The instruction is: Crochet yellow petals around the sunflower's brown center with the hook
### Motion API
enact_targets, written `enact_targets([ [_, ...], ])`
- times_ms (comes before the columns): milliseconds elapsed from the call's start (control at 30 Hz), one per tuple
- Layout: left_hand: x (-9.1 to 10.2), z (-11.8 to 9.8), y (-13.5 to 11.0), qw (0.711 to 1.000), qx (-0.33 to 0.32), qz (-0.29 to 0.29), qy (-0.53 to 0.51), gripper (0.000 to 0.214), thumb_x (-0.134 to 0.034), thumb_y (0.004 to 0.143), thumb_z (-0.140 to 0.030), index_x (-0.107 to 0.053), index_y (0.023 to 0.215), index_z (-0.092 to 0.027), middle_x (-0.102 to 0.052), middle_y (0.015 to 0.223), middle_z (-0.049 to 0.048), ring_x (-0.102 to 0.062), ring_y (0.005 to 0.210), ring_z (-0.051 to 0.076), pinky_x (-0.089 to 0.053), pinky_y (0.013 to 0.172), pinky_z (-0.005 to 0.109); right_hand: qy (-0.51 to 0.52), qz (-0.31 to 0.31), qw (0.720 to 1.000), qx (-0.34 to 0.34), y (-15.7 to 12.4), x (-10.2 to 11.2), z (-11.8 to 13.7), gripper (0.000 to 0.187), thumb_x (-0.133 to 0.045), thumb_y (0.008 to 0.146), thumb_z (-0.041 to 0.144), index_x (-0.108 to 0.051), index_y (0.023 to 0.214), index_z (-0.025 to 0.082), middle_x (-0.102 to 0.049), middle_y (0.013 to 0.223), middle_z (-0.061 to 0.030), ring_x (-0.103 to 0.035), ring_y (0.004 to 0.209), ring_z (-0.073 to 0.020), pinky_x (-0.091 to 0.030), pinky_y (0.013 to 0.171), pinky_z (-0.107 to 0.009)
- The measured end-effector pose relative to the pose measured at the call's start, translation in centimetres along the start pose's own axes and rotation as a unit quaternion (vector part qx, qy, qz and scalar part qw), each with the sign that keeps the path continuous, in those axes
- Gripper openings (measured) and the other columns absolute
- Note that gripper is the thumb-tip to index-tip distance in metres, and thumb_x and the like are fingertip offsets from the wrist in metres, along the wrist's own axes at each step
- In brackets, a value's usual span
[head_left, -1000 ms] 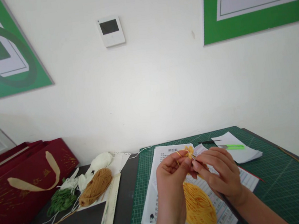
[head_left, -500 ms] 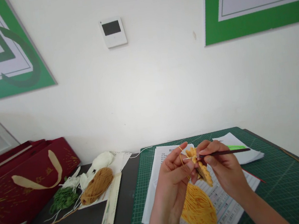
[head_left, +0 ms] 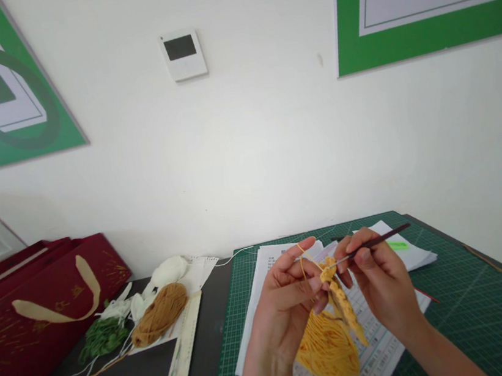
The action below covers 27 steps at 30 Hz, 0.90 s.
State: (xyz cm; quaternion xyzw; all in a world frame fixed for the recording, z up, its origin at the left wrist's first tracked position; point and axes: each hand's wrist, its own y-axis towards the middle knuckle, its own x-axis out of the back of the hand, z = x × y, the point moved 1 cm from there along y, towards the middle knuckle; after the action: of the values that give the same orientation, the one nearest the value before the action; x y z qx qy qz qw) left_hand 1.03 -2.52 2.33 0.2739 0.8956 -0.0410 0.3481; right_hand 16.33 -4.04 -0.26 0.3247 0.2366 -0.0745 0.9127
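Between thumb and fingers, my left hand (head_left: pixel 288 294) pinches a strip of yellow crochet work (head_left: pixel 344 302), which hangs down at a slant. Yellow yarn loops over its raised index finger. My right hand (head_left: pixel 378 276) grips a dark-handled crochet hook (head_left: pixel 380 239), whose metal tip touches the top of the crochet piece. The very end of the hook is too small to make out. Below both hands a ball of yellow yarn (head_left: pixel 331 353) lies on printed sheets (head_left: pixel 374 350).
A green cutting mat (head_left: pixel 474 306) lies under the papers. On the left are a brown yarn skein (head_left: pixel 160 314), green yarn (head_left: pixel 104 338), white yarn (head_left: pixel 169 271), a ruler (head_left: pixel 181 357) and a dark red gift bag (head_left: pixel 62 299). A highlighter (head_left: pixel 397 246) rests on papers at right.
The hook has tilted, its handle end rising, and my right hand has turned with it. The crochet strip hangs slightly lower and steeper. The whole view has shifted slightly.
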Motion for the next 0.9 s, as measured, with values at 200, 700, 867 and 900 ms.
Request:
enact_targets([
  [200, 0.0, 0.1, 0.0, 0.997, -0.049, -0.011, 0.054, 0.046, -0.084, 0.070, -0.010, -0.077, 0.115, -0.017, -0.066, 0.072, 0.0013, -0.055, 0.057, 0.011, -0.038, 0.051, 0.024, 0.039, 0.033, 0.996, -0.073, -0.1, -0.6, -0.1, 0.020, -0.066, 0.095, 0.038, -0.060, 0.083, 0.023, -0.061, 0.069, 0.0021, -0.051, 0.052, -0.0099, -0.043, 0.050, -0.023],
  [700, -0.5, 0.8, 0.0, 1.000, -0.002, -0.006, -0.011, 0.051, -0.083, 0.068, -0.008, -0.076, 0.118, -0.014, -0.065, 0.073, 0.0013, -0.053, 0.054, 0.009, -0.035, 0.050, 0.023, -0.371, 0.101, 0.852, 0.355, -0.7, 0.6, 0.4, 0.039, -0.065, 0.087, 0.006, -0.071, 0.111, 0.036, -0.071, 0.089, -0.0030, -0.067, 0.079, -0.0209, -0.057, 0.069, -0.040],
  [867, -0.5, 0.6, 0.1, 0.999, 0.024, 0.015, -0.020, 0.053, -0.084, 0.066, -0.008, -0.077, 0.118, -0.013, -0.068, 0.072, 0.0039, -0.054, 0.056, 0.009, -0.034, 0.047, 0.021, -0.143, 0.010, 0.978, 0.154, -0.5, -0.1, 0.0, 0.007, -0.062, 0.096, 0.026, -0.067, 0.091, 0.027, -0.061, 0.080, -0.0018, -0.060, 0.073, -0.0178, -0.050, 0.063, -0.032],
  [900, -0.4, 0.5, 0.1, 1.000, 0.021, 0.015, -0.016, 0.052, -0.084, 0.065, -0.009, -0.078, 0.117, -0.014, -0.068, 0.072, 0.0035, -0.054, 0.056, 0.009, -0.034, 0.046, 0.021, -0.098, -0.002, 0.988, 0.119, -0.4, -0.1, -0.1, 0.008, -0.061, 0.097, 0.029, -0.065, 0.091, 0.027, -0.060, 0.078, -0.0010, -0.057, 0.069, -0.0164, -0.048, 0.060, -0.030],
])
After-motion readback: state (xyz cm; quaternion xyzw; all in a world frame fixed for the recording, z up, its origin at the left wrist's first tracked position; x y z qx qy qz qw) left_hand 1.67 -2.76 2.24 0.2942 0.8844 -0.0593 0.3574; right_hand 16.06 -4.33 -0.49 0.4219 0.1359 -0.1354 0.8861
